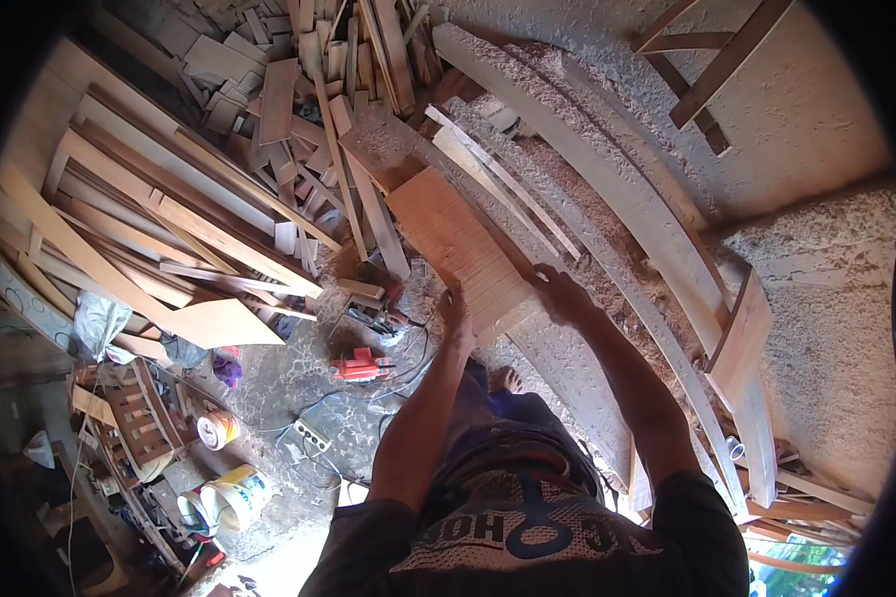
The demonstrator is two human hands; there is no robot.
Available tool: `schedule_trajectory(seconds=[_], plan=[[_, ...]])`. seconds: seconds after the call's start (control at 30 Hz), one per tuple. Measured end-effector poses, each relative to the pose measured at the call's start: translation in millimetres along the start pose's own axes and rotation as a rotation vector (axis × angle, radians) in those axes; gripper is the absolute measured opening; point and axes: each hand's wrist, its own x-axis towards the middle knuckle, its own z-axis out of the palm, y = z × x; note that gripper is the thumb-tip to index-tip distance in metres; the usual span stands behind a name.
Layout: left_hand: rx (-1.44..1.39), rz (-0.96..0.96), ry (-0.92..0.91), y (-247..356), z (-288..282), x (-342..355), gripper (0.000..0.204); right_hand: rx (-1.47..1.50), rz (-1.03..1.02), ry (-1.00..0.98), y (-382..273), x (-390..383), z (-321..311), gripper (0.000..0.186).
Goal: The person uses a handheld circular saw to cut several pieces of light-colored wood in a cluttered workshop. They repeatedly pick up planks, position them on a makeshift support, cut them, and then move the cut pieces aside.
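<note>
Both hands grip a flat, reddish-brown rectangular wooden board (458,249) by its near end: left hand (456,310) seemingly pinching its corner, right hand (560,292) clasping its edge, above a sawdust-covered workbench (567,358). Red power tool (360,366) lies nearby.

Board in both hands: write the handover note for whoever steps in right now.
Left hand: grips the near left edge of the board.
Right hand: grips its near right edge.
Board: flat, reddish, held out over the sawdust-covered floor, pointing away from the person.
Nearby: red power tool on the floor below the left hand, cord trailing; offcut pile to the left; long curved planks to the right.
Done: board is lifted.
Left: board not yet set down.
</note>
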Motion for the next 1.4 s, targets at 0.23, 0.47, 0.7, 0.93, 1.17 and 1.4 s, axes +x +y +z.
schedule_trajectory(seconds=[0.23,0.47,0.7,0.93,1.17,1.4], plan=[[0.103,-0.026,-0.032,-48,0,-3,0.040,-0.097,0.010,-0.057,6,-4,-36,0.085],[-0.194,-0.139,-0.098,-17,7,-24,0.043,-0.060,-0.001,0.067,16,8,-12,0.071],[-0.236,-0.009,-0.085,-28,-4,-7,0.046,-0.051,0.012,0.010,0,25,-9,0.076],[0.188,0.165,0.087,-20,1,23,0.067,-0.057,0.031,-0.015,-20,24,-29,0.063],[0.524,0.191,0.239,-22,7,17,0.085,-0.138,0.000,-0.016,-27,20,-35,0.060],[0.546,0.164,0.269,-19,10,20,0.082,-0.167,-0.012,-0.033,-19,32,-30,0.063]])
